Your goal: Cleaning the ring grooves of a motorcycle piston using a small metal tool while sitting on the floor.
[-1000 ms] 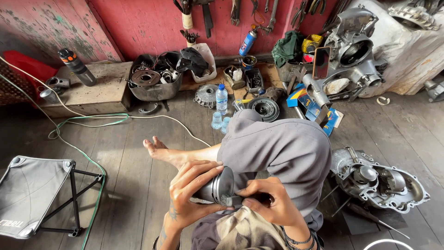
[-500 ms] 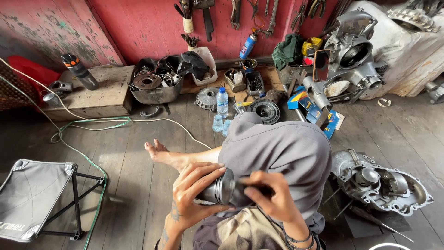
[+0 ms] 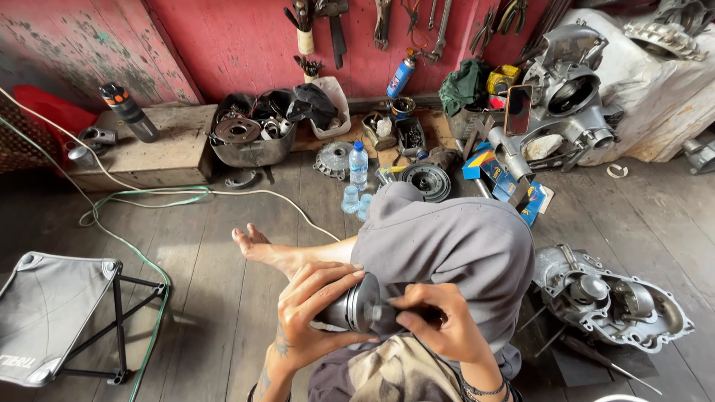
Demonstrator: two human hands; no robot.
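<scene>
My left hand (image 3: 316, 313) wraps around a grey metal piston (image 3: 356, 304) held over my lap. My right hand (image 3: 436, 326) is closed on a thin dark tool (image 3: 406, 307) whose tip presses against the piston's end. Beneath both hands lie my grey-clad raised knee (image 3: 454, 242) and my bare foot (image 3: 253, 244) stretched onto the wooden floor.
An open engine case (image 3: 614, 298) lies at right, a larger engine (image 3: 566, 97) behind it. A tub of parts (image 3: 249, 134), water bottle (image 3: 359, 165), clutch disc (image 3: 424, 181) and boxes sit by the red wall. A folding stool (image 3: 52, 316) stands left, with cables (image 3: 149, 197) across the floor.
The view has drifted slightly. My right hand has shifted a little on the tool at the piston's end; my left hand keeps the same hold.
</scene>
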